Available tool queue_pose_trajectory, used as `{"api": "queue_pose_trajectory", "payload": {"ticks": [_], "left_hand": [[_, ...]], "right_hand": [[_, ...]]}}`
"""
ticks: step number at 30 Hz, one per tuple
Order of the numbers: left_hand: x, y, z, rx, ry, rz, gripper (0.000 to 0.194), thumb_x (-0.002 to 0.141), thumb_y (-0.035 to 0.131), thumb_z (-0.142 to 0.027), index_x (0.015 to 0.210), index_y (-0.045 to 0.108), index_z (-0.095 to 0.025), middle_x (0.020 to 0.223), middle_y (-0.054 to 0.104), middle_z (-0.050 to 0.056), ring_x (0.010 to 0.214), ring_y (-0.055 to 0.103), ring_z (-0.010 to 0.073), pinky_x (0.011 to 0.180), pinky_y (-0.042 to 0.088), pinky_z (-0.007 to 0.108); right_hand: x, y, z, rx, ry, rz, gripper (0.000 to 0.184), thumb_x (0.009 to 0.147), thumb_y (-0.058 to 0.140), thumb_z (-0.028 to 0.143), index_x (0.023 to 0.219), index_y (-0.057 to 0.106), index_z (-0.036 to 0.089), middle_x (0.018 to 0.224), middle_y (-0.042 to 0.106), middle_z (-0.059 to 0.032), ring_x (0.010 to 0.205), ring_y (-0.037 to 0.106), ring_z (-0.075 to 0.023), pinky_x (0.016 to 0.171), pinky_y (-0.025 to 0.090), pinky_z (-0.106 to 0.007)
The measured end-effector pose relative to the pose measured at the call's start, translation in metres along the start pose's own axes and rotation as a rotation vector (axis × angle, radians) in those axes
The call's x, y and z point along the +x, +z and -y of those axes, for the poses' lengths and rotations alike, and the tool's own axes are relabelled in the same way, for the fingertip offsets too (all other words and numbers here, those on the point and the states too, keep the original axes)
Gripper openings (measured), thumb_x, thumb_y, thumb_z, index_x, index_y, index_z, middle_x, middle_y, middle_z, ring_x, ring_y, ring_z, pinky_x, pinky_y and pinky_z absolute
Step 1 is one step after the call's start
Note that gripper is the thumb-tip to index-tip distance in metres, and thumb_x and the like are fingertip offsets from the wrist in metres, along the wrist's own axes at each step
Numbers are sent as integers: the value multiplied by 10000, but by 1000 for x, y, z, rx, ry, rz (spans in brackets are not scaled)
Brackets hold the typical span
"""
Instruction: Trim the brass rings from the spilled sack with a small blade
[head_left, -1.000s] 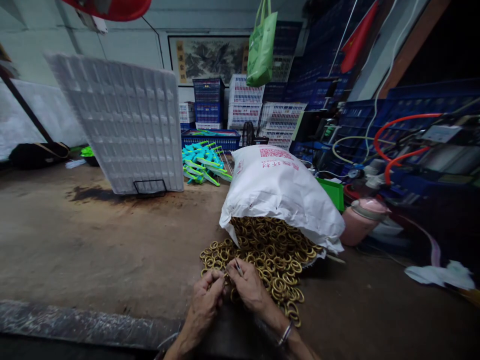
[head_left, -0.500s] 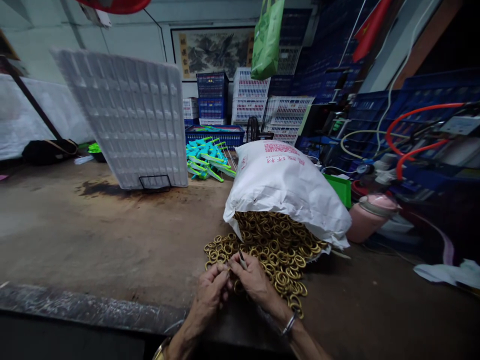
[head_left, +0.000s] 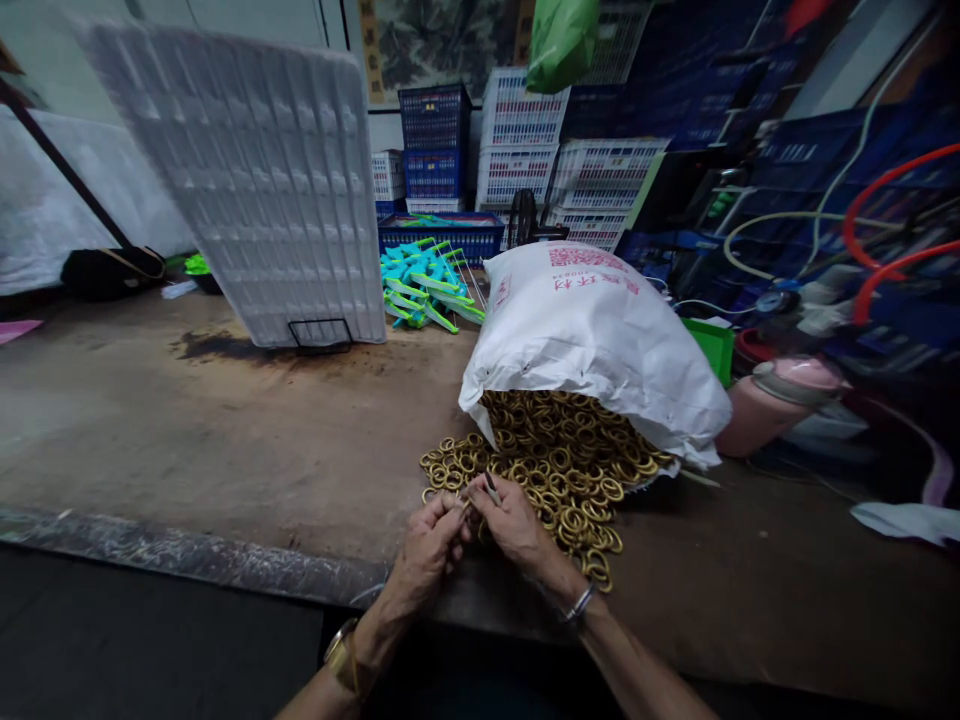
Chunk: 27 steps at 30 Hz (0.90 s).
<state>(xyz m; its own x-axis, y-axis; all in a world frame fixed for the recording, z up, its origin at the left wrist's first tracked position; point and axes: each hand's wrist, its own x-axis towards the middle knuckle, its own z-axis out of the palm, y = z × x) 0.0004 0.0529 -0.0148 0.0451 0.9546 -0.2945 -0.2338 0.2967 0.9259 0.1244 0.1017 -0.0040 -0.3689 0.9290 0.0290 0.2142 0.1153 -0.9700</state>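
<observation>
My left hand (head_left: pixel 427 545) is closed in a pinch, with a bit of a brass-coloured ring (head_left: pixel 466 506) showing at its fingertips. Closed beside it, my right hand (head_left: pixel 517 525) grips a slim tool (head_left: pixel 492 489) with a dark end sticking up; its kind is too small to make out. The fingertips of both hands meet around the ring. Just beyond them a heap of loose brass-coloured rings (head_left: pixel 559 485) spills over the table from the mouth of a white woven sack (head_left: pixel 577 330), which lies on its side with red print on top.
A ribbed white plastic panel (head_left: pixel 262 190) leans upright in a black wire stand (head_left: pixel 321 336) at the left. Turquoise and green plastic pieces (head_left: pixel 427 285) lie behind the sack. A pink bottle (head_left: pixel 772 405) stands at the right. Stacked crates (head_left: pixel 521 120) fill the back; the table's worn edge (head_left: pixel 187 560) runs in front.
The view has tilted down and shifted slightly, so the scene sits higher in the picture. Both hands stay together at the front of the ring heap, with little change in their grip.
</observation>
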Motion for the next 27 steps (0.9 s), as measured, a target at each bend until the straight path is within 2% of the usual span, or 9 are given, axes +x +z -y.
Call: {"api": "queue_pose_trajectory", "payload": {"ticks": [4,7,9,13,17,27], "left_hand": [[0,-1,3,-34,6,18,245,753,530,-407,714,480,-171,567,479,-63,379,346,20,345,222,129],[-1,0,3,-45,2,-20,267,744,537,-434,726,477,-175,568,487,-64,382,360,24,347,223,134],[-1,3,1,-48,2,-48,286,727,553,-449,727,480,-172,568,492,-62,387,372,25,355,228,137],[-2,9,-3,-54,19,-75,337,675,585,-486,697,467,-171,522,469,-70,377,354,28,367,233,147],[-4,13,-3,-33,64,-84,373,634,599,-519,650,450,-177,483,437,-76,388,352,39,381,257,160],[-9,11,-5,35,62,-69,331,668,575,-481,635,434,-183,517,489,-58,378,360,41,372,243,165]], "right_hand": [[-2,-1,-4,-67,-24,-9,255,828,397,360,691,504,174,583,502,31,550,460,-100,544,364,-207],[-7,-5,-4,-292,-61,-54,201,832,367,258,775,542,178,610,528,17,572,477,-114,559,347,-211],[-13,-7,-4,-483,-100,-56,189,792,374,160,827,558,188,654,568,1,597,493,-123,575,327,-215],[-25,-6,-5,-739,-129,9,314,672,375,21,858,558,197,728,617,-18,644,524,-128,586,287,-215],[-32,-3,-6,-855,-108,16,345,638,373,-1,872,538,193,743,620,-21,653,529,-132,566,256,-223],[-33,3,5,-991,-12,20,213,743,391,42,849,517,178,725,626,-40,639,557,-142,543,228,-251]]}}
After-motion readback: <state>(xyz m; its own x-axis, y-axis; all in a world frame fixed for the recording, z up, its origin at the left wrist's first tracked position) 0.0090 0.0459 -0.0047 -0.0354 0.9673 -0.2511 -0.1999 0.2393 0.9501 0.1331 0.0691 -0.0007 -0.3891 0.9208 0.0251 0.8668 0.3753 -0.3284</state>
